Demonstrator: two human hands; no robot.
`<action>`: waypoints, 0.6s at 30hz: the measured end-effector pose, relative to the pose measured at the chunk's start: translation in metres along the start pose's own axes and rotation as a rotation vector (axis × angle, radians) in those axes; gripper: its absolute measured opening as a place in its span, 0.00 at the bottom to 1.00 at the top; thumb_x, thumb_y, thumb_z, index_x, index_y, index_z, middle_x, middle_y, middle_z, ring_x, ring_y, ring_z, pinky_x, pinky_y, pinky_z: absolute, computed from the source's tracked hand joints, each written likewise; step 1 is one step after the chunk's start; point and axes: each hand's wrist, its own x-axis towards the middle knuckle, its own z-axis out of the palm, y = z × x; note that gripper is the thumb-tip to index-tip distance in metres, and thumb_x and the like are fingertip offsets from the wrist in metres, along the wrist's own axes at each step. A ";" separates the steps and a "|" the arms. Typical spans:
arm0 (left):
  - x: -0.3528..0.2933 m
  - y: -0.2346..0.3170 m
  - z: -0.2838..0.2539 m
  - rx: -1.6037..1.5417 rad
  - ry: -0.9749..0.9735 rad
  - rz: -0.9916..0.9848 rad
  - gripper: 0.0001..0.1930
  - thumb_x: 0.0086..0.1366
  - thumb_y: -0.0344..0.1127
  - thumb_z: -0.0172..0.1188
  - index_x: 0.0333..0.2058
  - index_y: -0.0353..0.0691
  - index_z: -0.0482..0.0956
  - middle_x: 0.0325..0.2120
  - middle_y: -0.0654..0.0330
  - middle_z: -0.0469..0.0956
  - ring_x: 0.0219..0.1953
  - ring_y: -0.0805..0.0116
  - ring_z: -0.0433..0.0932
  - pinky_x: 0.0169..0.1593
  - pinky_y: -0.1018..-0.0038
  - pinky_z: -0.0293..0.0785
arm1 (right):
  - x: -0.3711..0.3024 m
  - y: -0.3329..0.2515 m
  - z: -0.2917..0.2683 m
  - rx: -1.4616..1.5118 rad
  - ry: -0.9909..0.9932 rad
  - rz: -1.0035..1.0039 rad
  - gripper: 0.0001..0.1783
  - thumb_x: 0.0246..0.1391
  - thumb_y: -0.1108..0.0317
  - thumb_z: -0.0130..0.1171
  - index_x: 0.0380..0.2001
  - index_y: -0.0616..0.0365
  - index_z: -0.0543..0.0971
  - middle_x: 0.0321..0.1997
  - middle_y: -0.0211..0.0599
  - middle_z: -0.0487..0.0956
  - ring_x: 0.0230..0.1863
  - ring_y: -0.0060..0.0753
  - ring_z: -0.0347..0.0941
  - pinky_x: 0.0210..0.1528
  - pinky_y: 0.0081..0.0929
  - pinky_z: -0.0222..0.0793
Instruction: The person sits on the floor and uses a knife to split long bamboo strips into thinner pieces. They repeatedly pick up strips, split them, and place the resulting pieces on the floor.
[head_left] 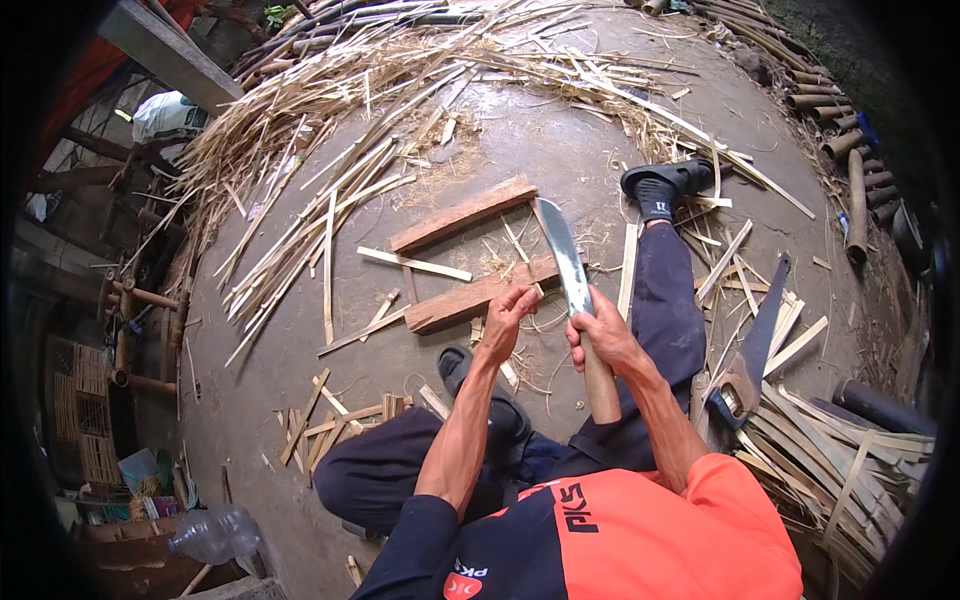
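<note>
My right hand (606,330) is wrapped around the machete (570,255), low on the blade near its pale wooden handle (600,385). The broad blade points up and away, its tip curved. Left of it, my left hand (512,308) is closed in a pinch, with a thin pale bamboo strip (514,236) at its fingertips. Just beyond that hand, a reddish wooden block (470,303) lies on the floor. A second wooden block (463,213) sits farther off, roughly parallel to the first.
Heaps of split bamboo strips (270,150) cover the far left floor. A handsaw (757,345) leans at my right, above a tied bundle of strips (850,470). Short offcuts (330,425) are by my left knee. Bamboo poles (850,140) line the right edge. A clear plastic bottle (215,535) stands lower left.
</note>
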 end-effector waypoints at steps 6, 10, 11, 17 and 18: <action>0.001 -0.012 0.005 0.053 -0.022 0.001 0.13 0.60 0.41 0.56 0.30 0.35 0.76 0.21 0.69 0.70 0.26 0.81 0.65 0.32 0.83 0.62 | 0.012 -0.004 0.014 -0.291 -0.001 -0.045 0.09 0.49 0.76 0.40 0.36 0.61 0.65 0.15 0.29 0.65 0.10 0.21 0.64 0.09 0.22 0.65; 0.002 -0.017 0.004 -0.003 -0.041 -0.040 0.13 0.59 0.42 0.57 0.29 0.35 0.76 0.20 0.70 0.70 0.25 0.82 0.64 0.30 0.84 0.61 | 0.014 -0.006 0.016 -0.370 0.024 -0.053 0.09 0.48 0.75 0.39 0.36 0.61 0.64 0.13 0.27 0.65 0.10 0.20 0.65 0.10 0.22 0.64; 0.002 -0.017 0.005 -0.023 -0.045 -0.037 0.13 0.59 0.42 0.57 0.29 0.35 0.76 0.20 0.70 0.70 0.24 0.82 0.64 0.30 0.84 0.61 | 0.015 -0.004 0.015 -0.380 0.021 -0.061 0.10 0.48 0.75 0.39 0.36 0.61 0.64 0.13 0.28 0.65 0.10 0.20 0.65 0.10 0.22 0.64; 0.003 -0.019 0.002 -0.022 -0.051 -0.034 0.12 0.60 0.41 0.57 0.28 0.36 0.76 0.19 0.70 0.69 0.24 0.82 0.63 0.29 0.84 0.60 | 0.019 0.003 0.014 -0.378 0.017 -0.072 0.11 0.49 0.76 0.40 0.38 0.61 0.63 0.13 0.27 0.65 0.09 0.20 0.64 0.09 0.21 0.63; 0.004 -0.019 0.002 -0.012 -0.052 -0.038 0.12 0.60 0.41 0.57 0.28 0.36 0.76 0.19 0.70 0.69 0.23 0.83 0.63 0.29 0.84 0.60 | 0.020 0.005 0.014 -0.388 0.029 -0.072 0.11 0.50 0.76 0.40 0.39 0.61 0.63 0.13 0.28 0.65 0.09 0.20 0.64 0.09 0.22 0.62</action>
